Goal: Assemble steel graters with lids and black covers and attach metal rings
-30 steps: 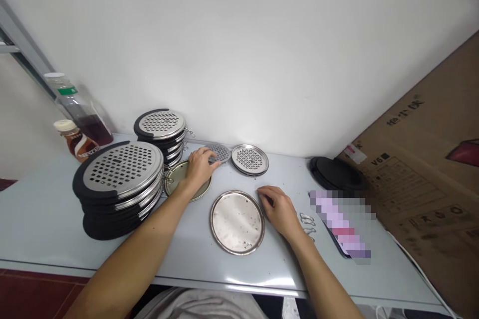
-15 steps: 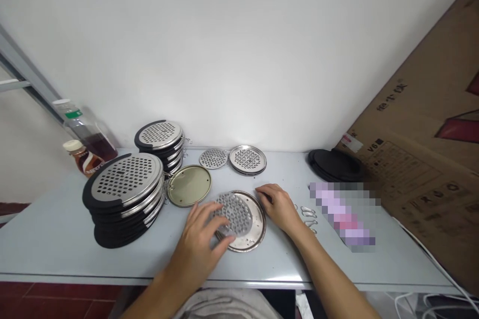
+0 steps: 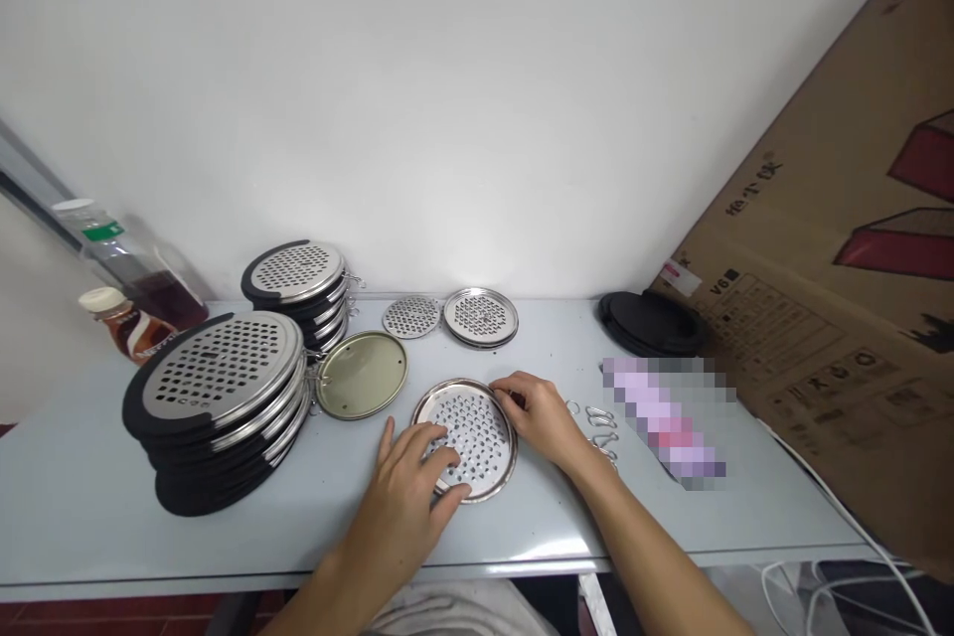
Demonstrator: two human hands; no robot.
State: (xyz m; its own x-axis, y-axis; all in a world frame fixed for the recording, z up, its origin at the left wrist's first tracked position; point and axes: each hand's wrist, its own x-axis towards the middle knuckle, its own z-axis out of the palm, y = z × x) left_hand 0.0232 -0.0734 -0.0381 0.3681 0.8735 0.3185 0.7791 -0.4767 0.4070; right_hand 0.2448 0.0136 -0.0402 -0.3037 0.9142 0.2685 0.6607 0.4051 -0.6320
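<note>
A round metal lid [image 3: 425, 404] with a raised rim lies flat on the table before me. Inside its rim sits a perforated grater disc [image 3: 477, 442]. My left hand [image 3: 406, 487] is open over the near left side, fingers spread and bent, fingertips at the disc. At the far right edge, my right hand [image 3: 538, 417] has thumb and fingers closed at the lid's rim; its fingertips are partly hidden. Just right of that hand lie several small wire clips [image 3: 600, 417]. To the left is a gold-toned round lid [image 3: 363, 375] with small holes.
Two stacks of black-and-silver grater lids, a near one [image 3: 224, 368] and a far one [image 3: 296, 270], stand left. A loose disc [image 3: 412, 316] and rimmed discs [image 3: 481, 316] lie by the wall. Bottles [image 3: 168, 293], black round parts [image 3: 652, 323] and a cardboard box [image 3: 820, 318] flank the table.
The grater disc has gone from lying tilted and off-centre to sitting flat inside the lid's rim. My right hand has come to the rim. The view has shifted slightly.
</note>
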